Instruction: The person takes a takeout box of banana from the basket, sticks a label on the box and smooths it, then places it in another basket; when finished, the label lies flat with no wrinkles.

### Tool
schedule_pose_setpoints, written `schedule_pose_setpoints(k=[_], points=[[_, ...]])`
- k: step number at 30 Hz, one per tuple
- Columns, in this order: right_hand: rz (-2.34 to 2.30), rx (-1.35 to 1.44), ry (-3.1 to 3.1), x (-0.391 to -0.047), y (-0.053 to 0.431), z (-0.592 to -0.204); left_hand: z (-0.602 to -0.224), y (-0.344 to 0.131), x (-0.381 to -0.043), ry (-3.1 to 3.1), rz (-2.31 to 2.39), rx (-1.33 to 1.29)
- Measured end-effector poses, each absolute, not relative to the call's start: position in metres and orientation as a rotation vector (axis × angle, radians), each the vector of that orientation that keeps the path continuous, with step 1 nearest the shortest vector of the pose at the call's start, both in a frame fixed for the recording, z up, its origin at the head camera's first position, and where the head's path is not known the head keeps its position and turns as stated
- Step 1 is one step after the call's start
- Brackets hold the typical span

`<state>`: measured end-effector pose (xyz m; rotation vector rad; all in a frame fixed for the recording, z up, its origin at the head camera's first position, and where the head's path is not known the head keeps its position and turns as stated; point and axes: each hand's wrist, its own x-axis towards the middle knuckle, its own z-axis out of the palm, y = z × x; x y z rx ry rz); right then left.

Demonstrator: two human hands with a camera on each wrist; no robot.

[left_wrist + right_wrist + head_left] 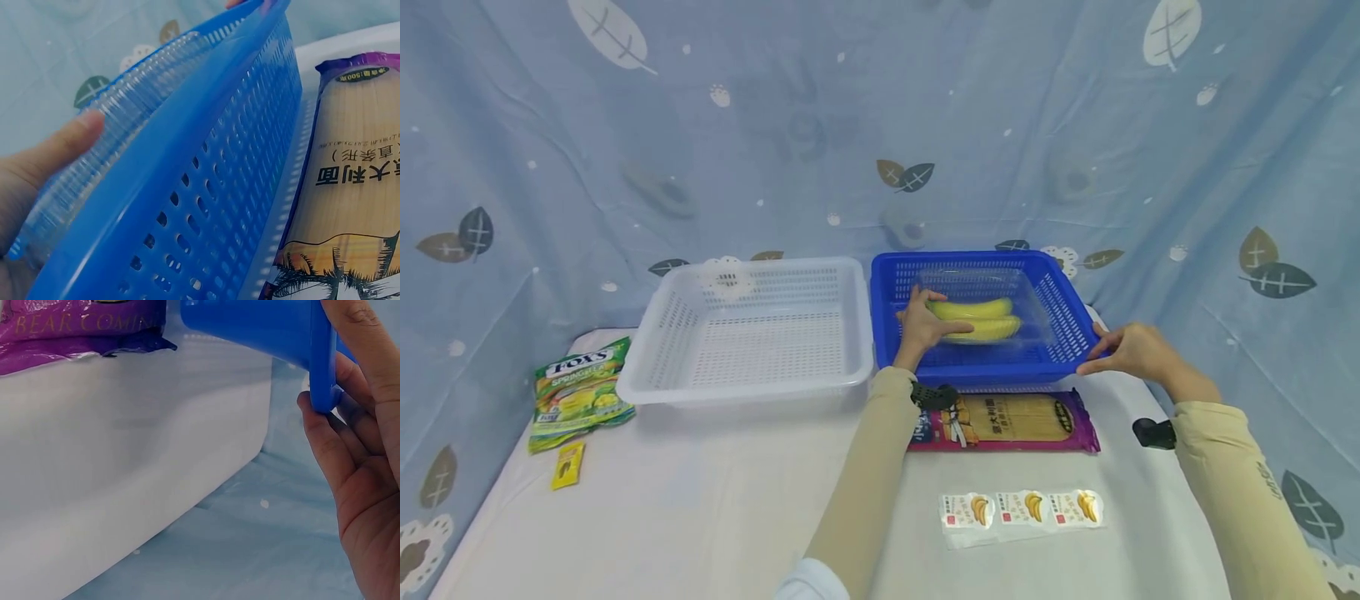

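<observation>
A clear plastic box (1037, 321) with yellow bananas (977, 329) showing through it sits inside a blue basket (985, 372). My left hand (922, 323) reaches over the basket's front rim and grips the left end of this box. In the left wrist view the thumb (69, 142) lies against the ribbed clear plastic; the other fingers are mostly hidden. My right hand (1138, 354) holds the basket's front right corner. The right wrist view has its fingers curled round the blue rim (322, 369) from both sides.
A white basket (745, 393) stands left of the blue one. Before the blue basket lies a purple-edged noodle packet (1022, 418), with a strip of banana-picture labels (1022, 510) nearer. At far left are a green FOX'S bag (580, 392) and a small yellow packet (568, 465). Patterned cloth hangs behind.
</observation>
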<state>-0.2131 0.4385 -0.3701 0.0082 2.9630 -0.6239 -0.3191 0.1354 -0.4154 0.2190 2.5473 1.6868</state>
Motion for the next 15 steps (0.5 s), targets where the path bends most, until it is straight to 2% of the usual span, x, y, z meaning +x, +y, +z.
schedule_pose_setpoints(k=[8,15], points=[[-0.611,0.012,2.975,-0.2120,0.4381,-0.3687,-0.4154,0.1349,-0.3184,2.603,1.833,0.224],[-0.604,0.021,2.956,-0.2126,0.4378,-0.3671,-0.4104,0.1296,-0.3135,2.687,1.833,0.343]])
